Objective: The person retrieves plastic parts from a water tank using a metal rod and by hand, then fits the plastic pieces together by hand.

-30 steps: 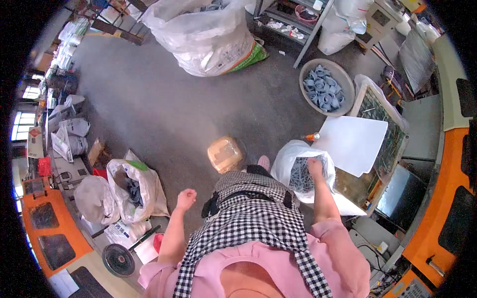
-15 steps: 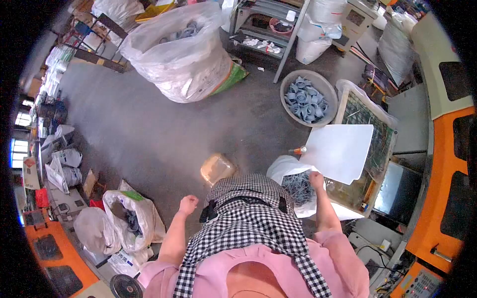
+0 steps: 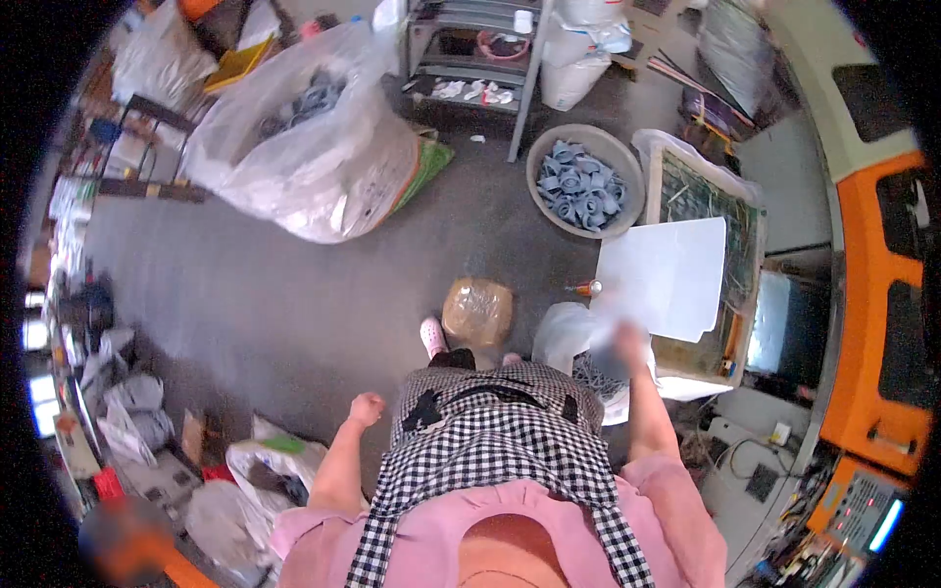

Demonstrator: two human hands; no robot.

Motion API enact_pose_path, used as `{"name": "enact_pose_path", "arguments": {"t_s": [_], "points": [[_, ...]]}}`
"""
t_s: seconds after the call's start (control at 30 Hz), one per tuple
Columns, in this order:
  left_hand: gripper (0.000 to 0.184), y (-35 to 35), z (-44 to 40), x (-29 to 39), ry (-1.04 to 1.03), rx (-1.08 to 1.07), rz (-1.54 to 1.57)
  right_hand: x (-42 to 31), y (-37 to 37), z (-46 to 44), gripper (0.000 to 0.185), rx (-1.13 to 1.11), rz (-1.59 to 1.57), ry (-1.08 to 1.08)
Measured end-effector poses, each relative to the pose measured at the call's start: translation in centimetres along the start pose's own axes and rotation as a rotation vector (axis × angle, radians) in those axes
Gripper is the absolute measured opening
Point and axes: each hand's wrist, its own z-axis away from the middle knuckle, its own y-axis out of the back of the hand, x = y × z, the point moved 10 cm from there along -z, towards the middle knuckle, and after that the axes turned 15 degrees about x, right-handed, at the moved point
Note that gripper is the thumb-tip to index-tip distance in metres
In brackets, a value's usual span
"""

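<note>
My left hand (image 3: pixel 367 409) is held in the air beside the checked apron (image 3: pixel 490 416), fingers curled, with nothing visible in it. On the other side, my right hand (image 3: pixel 628 345) is blurred at the edge of a white bag (image 3: pixel 559 338) of thin grey pieces (image 3: pixel 593 372). Whether it holds anything cannot be made out. A white sheet (image 3: pixel 662 274) lies just beyond it on a framed table (image 3: pixel 747 294). The taped box (image 3: pixel 477 312) stands on the floor ahead of my feet.
A round tub (image 3: pixel 537 196) of blue-grey curled parts stands ahead to the right. A big plastic sack (image 3: pixel 333 186) is ahead to the left, near a metal rack (image 3: pixel 529 93). Smaller sacks (image 3: pixel 230 519) sit at lower left. Orange machines (image 3: pixel 877 323) line the right side.
The view has shifted, and a pink shoe now shows left of the box. My left hand stays curled at my side. My right hand remains by the white bag and is now blurred.
</note>
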Motion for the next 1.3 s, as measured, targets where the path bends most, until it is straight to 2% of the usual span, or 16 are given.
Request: {"name": "enact_pose_path", "arguments": {"t_s": [0.07,0.13,0.23,0.33,0.47,0.53,0.63,0.67,0.7,0.73,0.77,0.87,0.93,1.0,1.2,1.3], "points": [[0.022,-0.9,-3.8,-3.2,0.238,-0.137,0.142,-0.2,0.3,-0.2,0.029,-0.122,-0.098,-0.245],[0.020,2.7,-7.4,-0.8,0.003,-0.073,-0.111,-1.5,2.3,-0.6,0.026,-0.137,-0.102,-0.406],[0.020,6.2,-13.3,-1.6,0.162,-0.051,0.223,-4.2,4.6,-2.5,0.027,-0.318,-0.047,-0.674],[0.017,11.8,-17.2,3.1,-0.069,0.027,-0.086,-5.7,3.8,-3.0,0.029,-0.535,0.109,-0.629],[0.020,13.0,-23.3,6.4,-0.007,0.072,0.022,-0.7,-1.9,-0.7,0.029,-0.312,-0.109,-0.814],[0.022,13.2,-24.9,11.0,-0.149,0.101,-0.192,2.1,-4.3,-1.2,0.017,0.083,-0.080,-0.527],[0.023,11.1,-26.1,14.7,0.019,0.032,0.062,4.7,-6.3,-8.6,0.029,-0.587,-0.054,-0.794],[0.023,9.6,-27.6,14.4,0.060,0.080,0.094,6.3,-6.3,-11.0,0.026,-0.452,-0.143,-0.884],[0.023,7.0,-29.4,15.9,-0.275,0.118,-0.067,6.7,-8.0,-14.4,0.026,-0.504,0.000,-0.663],[0.024,5.4,-28.6,17.6,-0.593,0.136,-0.256,8.7,-9.2,-15.4,0.024,-0.286,-0.255,-0.830],[0.025,6.5,-27.6,19.2,-0.367,0.051,-0.182,11.1,-11.6,-14.5,0.020,-0.195,-0.482,-1.051],[0.026,6.0,-26.7,25.1,0.020,-0.121,-0.076,7.5,-8.6,-26.1,0.020,-0.419,-0.176,-0.271],[0.027,8.1,-26.5,31.7,-0.076,-0.039,-0.069,4.7,-3.6,-33.0,0.023,-0.238,-0.250,-0.005],[0.028,8.6,-27.7,34.7,-0.183,0.033,-0.068,6.8,-3.6,-34.1,0.027,0.008,-0.526,0.010],[0.029,9.1,-30.9,37.0,-0.034,-0.025,0.008,15.6,-16.4,-30.5,0.033,-0.411,-0.456,-0.309],[0.028,11.8,-34.8,36.7,-0.172,0.108,0.050,17.9,-16.4,-31.6,0.025,-0.169,-0.688,-0.681]]}}
